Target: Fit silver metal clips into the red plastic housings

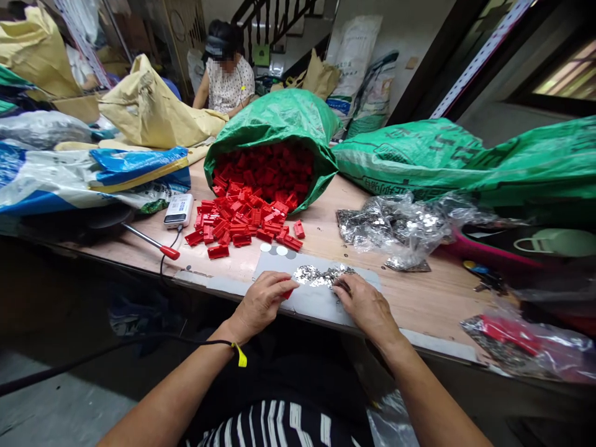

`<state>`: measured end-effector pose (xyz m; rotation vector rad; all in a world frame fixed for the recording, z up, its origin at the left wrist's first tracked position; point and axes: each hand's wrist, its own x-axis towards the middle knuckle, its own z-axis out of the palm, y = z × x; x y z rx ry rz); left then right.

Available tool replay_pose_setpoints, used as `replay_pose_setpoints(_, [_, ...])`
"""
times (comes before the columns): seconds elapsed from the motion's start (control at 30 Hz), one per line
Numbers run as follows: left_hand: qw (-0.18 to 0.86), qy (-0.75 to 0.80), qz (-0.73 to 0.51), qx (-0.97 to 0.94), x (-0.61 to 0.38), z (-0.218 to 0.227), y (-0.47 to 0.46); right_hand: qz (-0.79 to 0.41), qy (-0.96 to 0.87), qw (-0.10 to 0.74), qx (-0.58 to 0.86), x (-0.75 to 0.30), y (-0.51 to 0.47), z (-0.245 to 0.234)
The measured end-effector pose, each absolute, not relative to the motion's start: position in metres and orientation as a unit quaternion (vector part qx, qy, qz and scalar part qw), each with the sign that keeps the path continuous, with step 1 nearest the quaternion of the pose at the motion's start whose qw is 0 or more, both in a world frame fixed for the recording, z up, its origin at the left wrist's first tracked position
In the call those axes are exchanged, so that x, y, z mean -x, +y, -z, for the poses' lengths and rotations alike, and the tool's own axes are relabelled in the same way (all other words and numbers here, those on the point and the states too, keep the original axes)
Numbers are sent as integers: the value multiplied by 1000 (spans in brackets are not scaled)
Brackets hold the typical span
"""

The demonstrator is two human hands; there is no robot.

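My left hand [263, 301] rests at the near table edge, fingers closed around a small red plastic piece [288, 292] that peeks out at the fingertips. My right hand [363, 301] is beside it, fingertips pinched at a little heap of shiny metal bits [316, 275] lying on a grey mat [307, 298]. What the right fingers hold is too small to make out. A pile of red plastic pieces [242, 220] spills from an open green sack [279, 124] just beyond the mat.
A clear bag of metal bits [395, 226] lies to the right, with a long green sack [465, 158] behind it. A white device [179, 210] and a red-tipped tool [153, 241] sit left. Another person [228, 74] sits across the table among yellow and blue sacks.
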<state>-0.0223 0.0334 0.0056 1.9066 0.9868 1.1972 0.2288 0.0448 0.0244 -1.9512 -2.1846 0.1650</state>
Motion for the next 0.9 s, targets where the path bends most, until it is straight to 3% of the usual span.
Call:
replay_pose_setpoints(0.3, [274,424,-468,-725,25,-3,39,-38,-744,101,659,-219,46,-22])
replay_pose_setpoints(0.6, [486,422,-540,-542,26,-2,33,-175,-741,223,608,-218,42,-39])
replay_pose_setpoints(0.73, [450,432,-545,-560,21,0,27,-261,-739,279,555,-202,36,-45])
replay_pose_setpoints(0.9, [350,453,-523,-631,18,-4,19,-264,-757,319,506,-176,30,-49])
